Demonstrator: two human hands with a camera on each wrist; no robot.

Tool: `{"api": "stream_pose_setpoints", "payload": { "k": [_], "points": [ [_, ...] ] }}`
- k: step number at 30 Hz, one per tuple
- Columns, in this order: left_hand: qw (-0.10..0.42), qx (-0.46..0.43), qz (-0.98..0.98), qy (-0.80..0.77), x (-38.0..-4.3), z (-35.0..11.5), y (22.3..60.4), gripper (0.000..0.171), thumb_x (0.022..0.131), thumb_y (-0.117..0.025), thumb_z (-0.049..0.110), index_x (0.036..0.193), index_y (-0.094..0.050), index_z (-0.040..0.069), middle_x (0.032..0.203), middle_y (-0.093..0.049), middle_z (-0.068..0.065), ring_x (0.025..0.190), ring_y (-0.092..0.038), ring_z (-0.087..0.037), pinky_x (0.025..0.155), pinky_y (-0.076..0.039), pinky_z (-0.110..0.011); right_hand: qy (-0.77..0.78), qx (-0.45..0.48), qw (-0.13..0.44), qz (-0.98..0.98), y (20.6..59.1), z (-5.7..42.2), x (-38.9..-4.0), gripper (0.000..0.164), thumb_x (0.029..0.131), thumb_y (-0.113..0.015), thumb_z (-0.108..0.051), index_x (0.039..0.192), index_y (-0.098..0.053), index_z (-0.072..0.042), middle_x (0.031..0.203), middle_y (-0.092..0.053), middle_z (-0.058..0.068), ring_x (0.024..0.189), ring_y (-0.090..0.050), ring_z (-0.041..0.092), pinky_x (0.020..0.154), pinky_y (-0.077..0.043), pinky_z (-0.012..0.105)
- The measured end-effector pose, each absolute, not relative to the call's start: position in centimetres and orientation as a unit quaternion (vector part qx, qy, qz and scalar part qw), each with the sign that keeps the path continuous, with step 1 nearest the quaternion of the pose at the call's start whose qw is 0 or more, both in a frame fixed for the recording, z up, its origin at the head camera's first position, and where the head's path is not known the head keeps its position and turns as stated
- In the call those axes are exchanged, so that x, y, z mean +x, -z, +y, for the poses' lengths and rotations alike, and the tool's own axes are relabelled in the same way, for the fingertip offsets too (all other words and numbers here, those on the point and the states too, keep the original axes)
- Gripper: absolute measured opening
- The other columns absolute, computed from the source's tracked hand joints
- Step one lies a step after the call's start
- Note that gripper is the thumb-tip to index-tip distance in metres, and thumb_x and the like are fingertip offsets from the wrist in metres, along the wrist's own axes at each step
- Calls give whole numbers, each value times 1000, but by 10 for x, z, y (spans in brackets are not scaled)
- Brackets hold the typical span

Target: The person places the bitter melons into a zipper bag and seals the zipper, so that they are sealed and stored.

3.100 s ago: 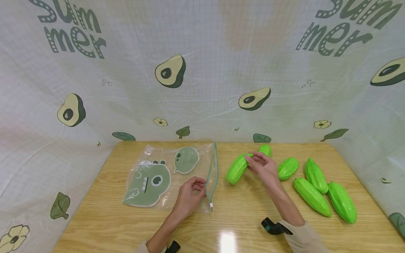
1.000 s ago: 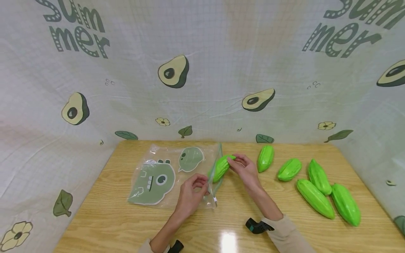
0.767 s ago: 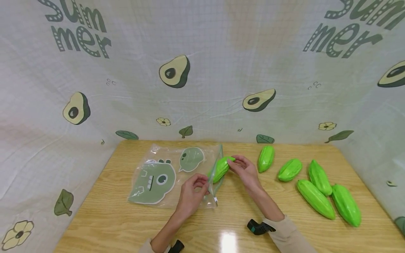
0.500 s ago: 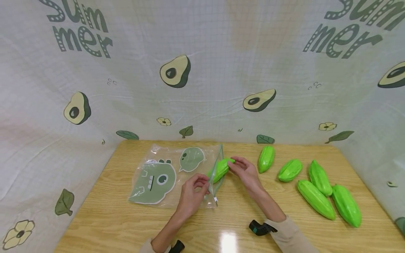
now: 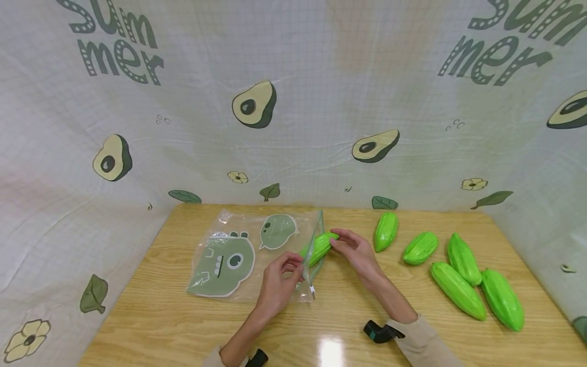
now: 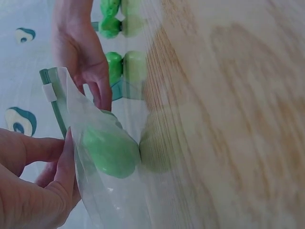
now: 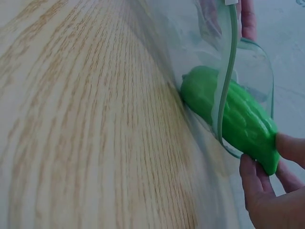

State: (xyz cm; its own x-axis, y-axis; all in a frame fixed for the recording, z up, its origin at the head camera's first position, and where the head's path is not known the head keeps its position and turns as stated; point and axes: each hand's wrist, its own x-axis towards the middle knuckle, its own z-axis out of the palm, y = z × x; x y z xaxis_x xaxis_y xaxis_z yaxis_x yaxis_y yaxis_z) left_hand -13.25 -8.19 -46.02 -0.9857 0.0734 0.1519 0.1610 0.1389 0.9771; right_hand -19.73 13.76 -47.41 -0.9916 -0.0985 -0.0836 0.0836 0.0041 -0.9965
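A clear zip bag [image 5: 257, 278] with green monster prints lies on the table, its mouth towards the right. My left hand [image 5: 276, 283] pinches the bag's near film beside the green zip strip [image 7: 229, 67]. Partway through that mouth lies a bumpy green bitter melon [image 5: 321, 247], its rounded end inside and its pointed tip outside. My right hand [image 5: 357, 252] pinches the tip between thumb and fingers, plainly seen in the right wrist view. Through the film, the left wrist view shows the melon's rounded end low over the wood.
Several more green vegetables lie to the right: one upright-lying at the back [image 5: 386, 232], a short one [image 5: 420, 248], and a group of long ones [image 5: 458, 290]. A printed avocado cloth [image 5: 293, 127] hangs behind the wooden table [image 5: 183, 326].
My right hand has carried the bitter melon leftwards from beside the bag into its mouth. In the last second it has shifted only slightly. My left hand keeps hold of the bag.
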Motion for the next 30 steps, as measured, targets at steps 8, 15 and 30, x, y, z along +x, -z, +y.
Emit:
{"api": "stream_pose_setpoints", "payload": {
  "k": [8, 15, 30],
  "points": [
    [34, -76, -760, 645, -132, -82, 459, 10, 94, -67, -7, 105, -67, -7, 98, -67, -17, 83, -70, -26, 69, -62, -31, 719, -21, 88, 690, 474, 136, -198, 49, 98, -71, -15, 140, -55, 5, 133, -60, 20, 111, -62, 12, 98, -53, 29],
    [39, -80, -760, 644, -133, -81, 460, 10, 94, -67, -9, 104, -66, -7, 98, -67, -17, 83, -69, -24, 70, -61, -31, 729, -25, 84, 679, 476, 133, -199, 45, 97, -72, -9, 136, -57, 7, 128, -63, 20, 106, -66, 11, 100, -54, 36],
    [58, -68, -782, 617, -133, -77, 458, 13, 90, -67, -10, 101, -69, -3, 95, -69, -12, 81, -69, -19, 68, -59, -22, 719, -31, 90, 688, 478, 124, -200, 38, 93, -76, -9, 126, -63, 5, 109, -67, 12, 98, -69, 18, 93, -57, 37]
  ]
}}
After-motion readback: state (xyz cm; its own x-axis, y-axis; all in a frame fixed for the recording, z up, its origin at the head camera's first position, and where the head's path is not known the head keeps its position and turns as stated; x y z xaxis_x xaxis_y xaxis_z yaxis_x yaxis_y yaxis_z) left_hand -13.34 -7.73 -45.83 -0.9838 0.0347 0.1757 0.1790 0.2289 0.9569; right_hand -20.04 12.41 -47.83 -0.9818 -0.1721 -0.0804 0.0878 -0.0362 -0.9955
